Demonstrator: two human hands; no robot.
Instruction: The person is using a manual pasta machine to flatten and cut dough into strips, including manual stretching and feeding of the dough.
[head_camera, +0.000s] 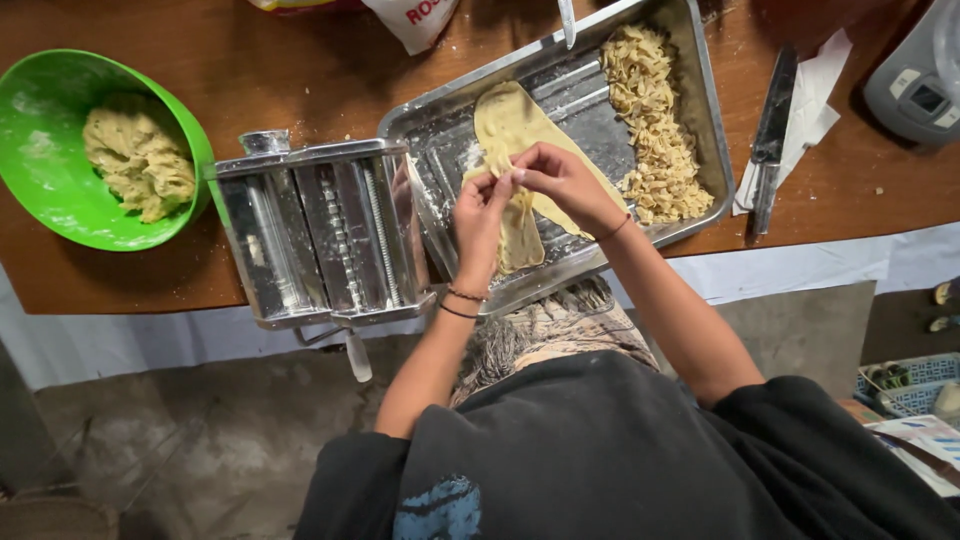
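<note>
My left hand (480, 215) and my right hand (562, 180) meet just above the centre of the frame, over the near corner of the rectangular steel tray (690, 60). Both are pinching the same thing: a thin, pale yellow sheet of rolled dough (510, 120). My left fingers are curled in, thumb and fingertips closed on the sheet's edge, with the lower strip of dough hanging down past my palm toward the tray's front rim. My right hand is half closed too, fingertips nipped on the dough right beside my left fingertips, so the two hands nearly touch. Neither hand is spread open; both are grasping the sheet.

The rest of the sheet lies flat on the floured tray bottom, stretching up toward the top centre of the frame. To its right, in the same tray, sits a heap of cut yellow noodle strands (655, 120).

Left of my hands, in the middle left, stands the shiny metal pasta roller (320, 235) at the edge of the brown wooden table (260, 80). In the upper left, a round green plastic bowl (30, 110) holds a crumbly lump of dough (140, 160). At the upper right, a dark-handled knife (770, 140) rests on a white paper napkin (815, 100).
</note>
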